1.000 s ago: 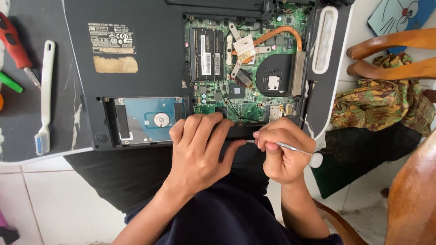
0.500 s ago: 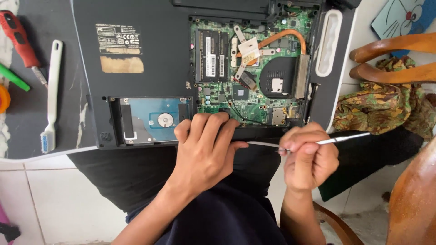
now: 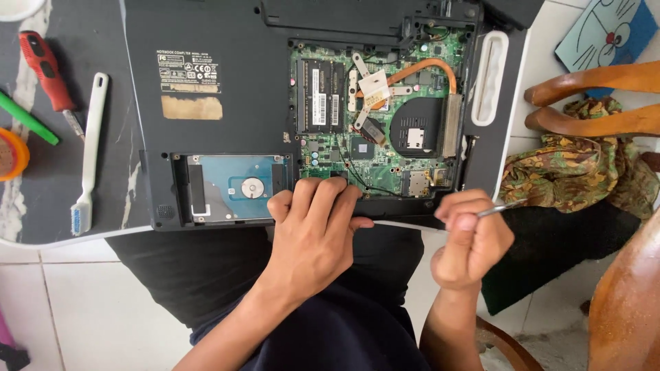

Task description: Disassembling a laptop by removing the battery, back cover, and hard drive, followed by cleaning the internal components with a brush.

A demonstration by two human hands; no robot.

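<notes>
A black laptop [image 3: 206, 41] lies bottom up on the dark table, its cover off. The green circuit board [image 3: 385, 137] with a copper heat pipe and a blue hard drive [image 3: 237, 187] are exposed. My left hand [image 3: 313, 233] rests palm down on the laptop's near edge, fingers between the drive bay and the board. My right hand [image 3: 471, 240] is closed in a fist around a thin metal tool [image 3: 500, 208]. It hovers just off the laptop's near right corner, and the tool's free end sticks out to the right.
Left of the laptop lie a white toothbrush [image 3: 89, 151], a red-handled screwdriver [image 3: 45, 69], a green pen [image 3: 27, 118] and an orange container [image 3: 10, 154]. A white oblong piece [image 3: 489, 77] sits on the laptop's right side. A wooden chair [image 3: 598, 99] with patterned cloth [image 3: 577, 178] stands at right.
My right hand has drawn back from the laptop's near edge and shifted right, turning the thin tool away from the laptop. My left hand stays pressed on the edge.
</notes>
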